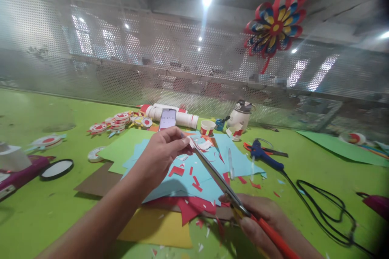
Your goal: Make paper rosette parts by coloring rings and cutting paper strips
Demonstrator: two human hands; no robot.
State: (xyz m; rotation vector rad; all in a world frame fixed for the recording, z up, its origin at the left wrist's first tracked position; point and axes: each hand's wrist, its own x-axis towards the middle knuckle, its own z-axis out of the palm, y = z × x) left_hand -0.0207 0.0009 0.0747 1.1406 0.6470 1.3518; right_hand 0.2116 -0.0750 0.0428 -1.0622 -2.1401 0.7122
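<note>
My left hand [165, 147] pinches a small piece of white paper [192, 143] between thumb and fingers. In my right hand [258, 216] is a pair of scissors [223, 185] with red-orange handles. The blades point up and left, their tips touching or right beside the paper; whether they are parted I cannot tell. Beneath both hands lie light blue paper sheets [188, 188] strewn with red and white scraps. Red paper [194, 208] and a yellow sheet [158, 226] lie nearer to me.
A phone [167, 119] stands behind the papers, near white paper rolls [187, 120] and a paper cup [207, 127]. To the right lies a blue glue gun [267, 156] with a looping black cord [326, 198]. Round paper pieces [120, 119] pile up at left. A paper flower [276, 27] hangs above.
</note>
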